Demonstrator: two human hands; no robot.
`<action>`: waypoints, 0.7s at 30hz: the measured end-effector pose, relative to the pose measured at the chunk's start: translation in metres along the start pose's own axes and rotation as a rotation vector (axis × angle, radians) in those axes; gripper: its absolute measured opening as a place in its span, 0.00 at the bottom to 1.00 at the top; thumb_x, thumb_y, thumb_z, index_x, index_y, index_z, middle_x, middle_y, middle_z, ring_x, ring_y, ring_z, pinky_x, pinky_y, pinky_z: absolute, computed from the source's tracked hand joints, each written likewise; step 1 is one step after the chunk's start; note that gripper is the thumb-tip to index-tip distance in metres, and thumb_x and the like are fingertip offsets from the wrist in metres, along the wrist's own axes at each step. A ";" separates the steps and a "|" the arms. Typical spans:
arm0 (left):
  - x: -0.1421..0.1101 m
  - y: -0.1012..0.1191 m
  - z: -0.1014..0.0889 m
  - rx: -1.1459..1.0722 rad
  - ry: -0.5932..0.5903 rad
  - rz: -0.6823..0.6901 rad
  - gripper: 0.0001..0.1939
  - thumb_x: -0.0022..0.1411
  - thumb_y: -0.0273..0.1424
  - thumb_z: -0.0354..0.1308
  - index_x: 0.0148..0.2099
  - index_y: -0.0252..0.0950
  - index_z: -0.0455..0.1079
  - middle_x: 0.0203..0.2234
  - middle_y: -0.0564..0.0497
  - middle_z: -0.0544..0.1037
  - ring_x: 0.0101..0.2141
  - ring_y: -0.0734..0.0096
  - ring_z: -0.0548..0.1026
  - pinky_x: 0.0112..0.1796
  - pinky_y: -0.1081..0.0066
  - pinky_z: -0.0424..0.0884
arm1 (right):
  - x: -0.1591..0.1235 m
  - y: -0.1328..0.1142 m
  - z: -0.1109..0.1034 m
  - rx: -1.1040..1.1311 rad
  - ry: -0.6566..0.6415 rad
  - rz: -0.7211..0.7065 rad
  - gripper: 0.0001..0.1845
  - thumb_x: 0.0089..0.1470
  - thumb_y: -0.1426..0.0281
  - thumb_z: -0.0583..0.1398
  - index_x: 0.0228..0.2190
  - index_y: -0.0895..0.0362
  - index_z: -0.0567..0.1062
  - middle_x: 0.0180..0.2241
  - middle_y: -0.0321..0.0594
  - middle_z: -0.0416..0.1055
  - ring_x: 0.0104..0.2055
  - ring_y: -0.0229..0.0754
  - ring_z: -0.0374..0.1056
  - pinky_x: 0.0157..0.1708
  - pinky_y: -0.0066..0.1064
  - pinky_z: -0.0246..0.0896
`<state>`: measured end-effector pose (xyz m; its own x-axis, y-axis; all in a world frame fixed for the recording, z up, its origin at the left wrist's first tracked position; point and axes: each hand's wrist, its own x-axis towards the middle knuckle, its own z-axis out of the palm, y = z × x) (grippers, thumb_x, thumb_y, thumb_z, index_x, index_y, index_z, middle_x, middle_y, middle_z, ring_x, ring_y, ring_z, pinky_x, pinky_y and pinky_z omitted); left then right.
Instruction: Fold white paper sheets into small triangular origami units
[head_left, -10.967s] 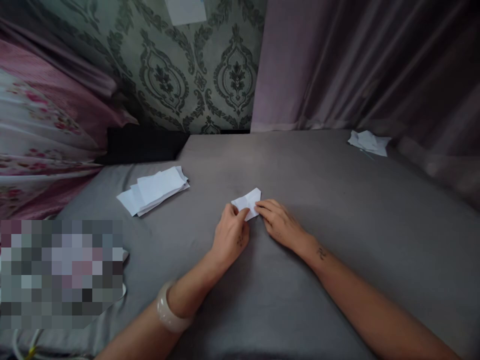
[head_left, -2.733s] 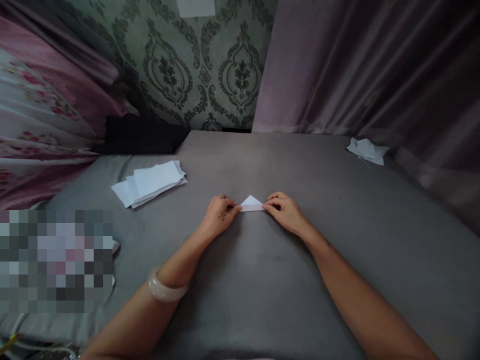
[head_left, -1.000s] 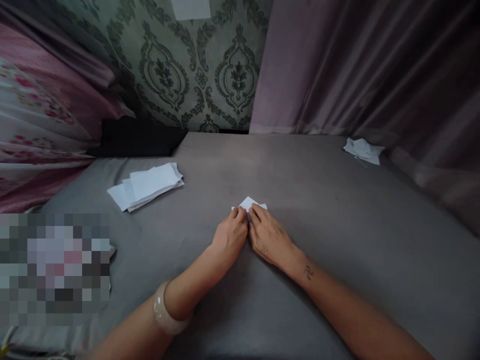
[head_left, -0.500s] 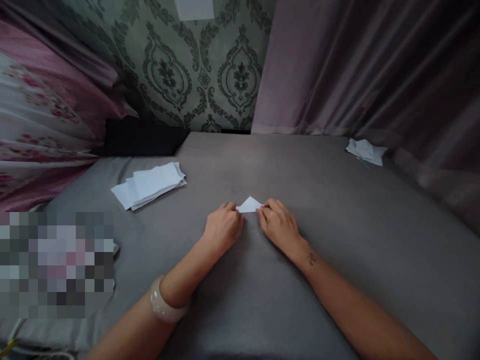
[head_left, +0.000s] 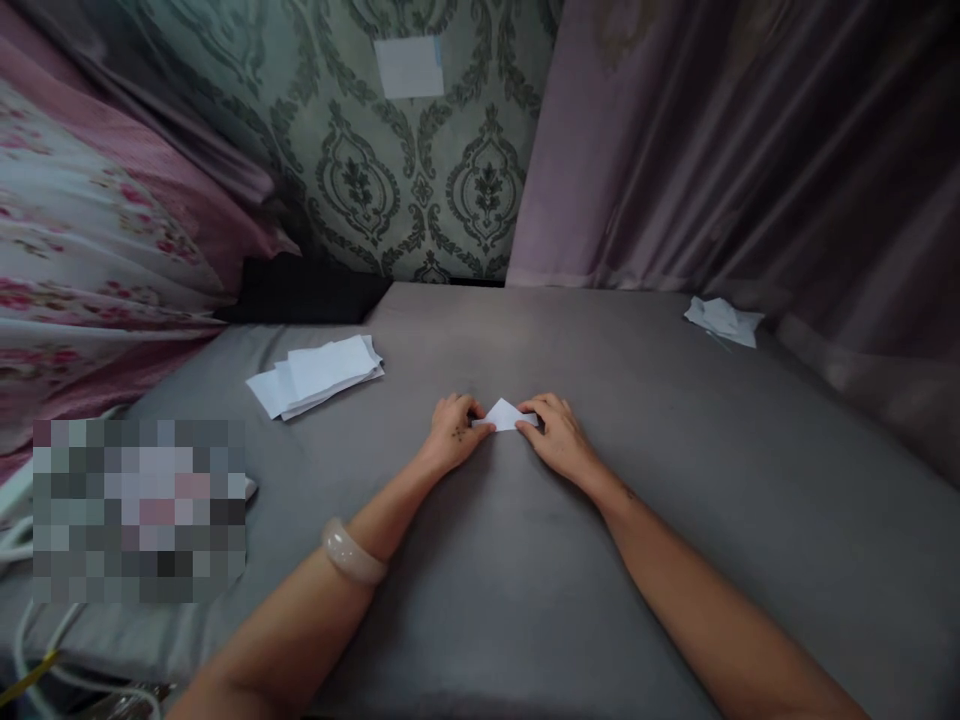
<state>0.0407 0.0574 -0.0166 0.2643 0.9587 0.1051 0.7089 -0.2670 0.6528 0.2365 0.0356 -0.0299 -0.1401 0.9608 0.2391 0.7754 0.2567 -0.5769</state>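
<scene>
A small folded piece of white paper (head_left: 504,414) lies on the grey sheet (head_left: 480,560), with a pointed peak at its far side and a narrow strip along its near side. My left hand (head_left: 454,432) pinches its left end between thumb and fingers. On the opposite end, my right hand (head_left: 553,430) grips the paper in the same way, thumb at the near edge. Parts of both ends are hidden behind the fingers. A pale bangle (head_left: 351,555) circles my left forearm.
Left of my hands lies a stack of white paper sheets (head_left: 326,372). Crumpled white paper (head_left: 724,320) rests at the far right. A folded black cloth (head_left: 304,288) sits at the back left, near floral curtains (head_left: 120,220). White cables (head_left: 67,635) run along the lower left.
My left hand has turned, so its thumb now shows along the paper's near edge. Both hands still hold the paper's ends. The view has tilted upward slightly.
</scene>
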 end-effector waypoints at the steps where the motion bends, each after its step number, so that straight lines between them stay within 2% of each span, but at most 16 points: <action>1: -0.001 0.000 -0.001 -0.027 0.000 0.006 0.07 0.54 0.32 0.61 0.34 0.34 0.70 0.28 0.51 0.70 0.34 0.68 0.66 0.40 0.65 0.63 | 0.001 0.000 -0.001 0.019 -0.006 0.002 0.11 0.53 0.68 0.58 0.40 0.54 0.73 0.41 0.42 0.69 0.44 0.45 0.63 0.46 0.38 0.57; 7: -0.005 -0.006 -0.001 -0.200 -0.083 0.040 0.07 0.55 0.33 0.58 0.34 0.34 0.70 0.24 0.55 0.70 0.26 0.74 0.65 0.29 0.73 0.61 | 0.001 -0.001 -0.006 0.125 -0.044 -0.004 0.06 0.51 0.70 0.59 0.35 0.54 0.71 0.36 0.38 0.71 0.40 0.41 0.64 0.43 0.35 0.58; 9: -0.006 -0.004 -0.002 -0.193 -0.079 0.083 0.06 0.57 0.33 0.57 0.34 0.35 0.69 0.24 0.54 0.71 0.26 0.73 0.67 0.29 0.73 0.62 | 0.001 -0.001 -0.004 0.192 -0.004 0.007 0.09 0.49 0.70 0.60 0.36 0.54 0.71 0.36 0.38 0.71 0.41 0.41 0.65 0.44 0.36 0.58; 11: -0.009 0.000 -0.005 -0.124 0.010 0.172 0.04 0.59 0.31 0.55 0.34 0.36 0.68 0.27 0.53 0.74 0.30 0.71 0.69 0.33 0.71 0.64 | 0.003 -0.001 -0.002 0.296 0.096 0.058 0.19 0.44 0.71 0.63 0.41 0.54 0.69 0.41 0.40 0.70 0.43 0.41 0.66 0.46 0.37 0.59; 12: -0.010 0.002 -0.008 -0.062 0.098 0.237 0.04 0.60 0.30 0.54 0.34 0.36 0.68 0.30 0.51 0.75 0.33 0.70 0.70 0.37 0.69 0.65 | 0.004 -0.002 -0.001 0.373 0.157 0.116 0.23 0.42 0.71 0.63 0.43 0.55 0.68 0.43 0.42 0.70 0.43 0.42 0.66 0.46 0.37 0.61; 14: -0.014 0.007 -0.012 0.102 0.245 0.426 0.06 0.63 0.28 0.50 0.36 0.36 0.67 0.34 0.48 0.76 0.37 0.67 0.70 0.41 0.66 0.64 | 0.007 -0.006 -0.004 0.622 0.217 0.292 0.24 0.42 0.70 0.62 0.44 0.56 0.68 0.44 0.45 0.70 0.41 0.42 0.69 0.43 0.37 0.64; 15: -0.017 0.008 -0.015 0.195 0.286 0.519 0.07 0.65 0.27 0.48 0.38 0.36 0.67 0.37 0.46 0.76 0.38 0.66 0.70 0.42 0.65 0.64 | 0.008 -0.009 -0.007 0.792 0.192 0.391 0.19 0.46 0.69 0.60 0.42 0.56 0.69 0.43 0.47 0.72 0.39 0.42 0.70 0.41 0.38 0.66; 16: -0.018 0.010 -0.016 0.284 0.309 0.598 0.08 0.66 0.26 0.47 0.39 0.36 0.68 0.38 0.46 0.76 0.39 0.66 0.70 0.42 0.65 0.63 | 0.008 -0.012 -0.011 0.982 0.120 0.469 0.13 0.49 0.66 0.58 0.39 0.57 0.70 0.40 0.48 0.73 0.38 0.43 0.72 0.40 0.38 0.67; 17: -0.020 0.011 -0.018 0.359 0.329 0.671 0.09 0.66 0.26 0.46 0.40 0.36 0.68 0.39 0.46 0.77 0.39 0.66 0.70 0.42 0.65 0.63 | 0.008 -0.016 -0.016 1.167 0.011 0.513 0.13 0.53 0.63 0.54 0.36 0.58 0.72 0.38 0.50 0.74 0.38 0.44 0.72 0.40 0.38 0.67; 19: -0.022 0.012 -0.018 0.469 0.356 0.795 0.10 0.67 0.24 0.46 0.41 0.36 0.68 0.40 0.46 0.77 0.40 0.66 0.70 0.42 0.65 0.63 | 0.006 -0.024 -0.025 1.417 -0.179 0.539 0.25 0.58 0.54 0.48 0.31 0.61 0.73 0.36 0.54 0.75 0.38 0.47 0.73 0.40 0.40 0.68; 21: -0.022 0.012 -0.017 0.528 0.371 0.880 0.10 0.67 0.23 0.45 0.41 0.35 0.68 0.41 0.45 0.77 0.41 0.66 0.70 0.42 0.65 0.62 | 0.004 -0.033 -0.030 1.497 -0.286 0.528 0.29 0.57 0.50 0.50 0.32 0.62 0.75 0.35 0.53 0.76 0.37 0.46 0.73 0.39 0.39 0.68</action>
<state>0.0326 0.0343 0.0017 0.6652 0.3578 0.6553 0.5833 -0.7970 -0.1569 0.2292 0.0278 0.0132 -0.3036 0.9135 -0.2710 -0.4712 -0.3911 -0.7906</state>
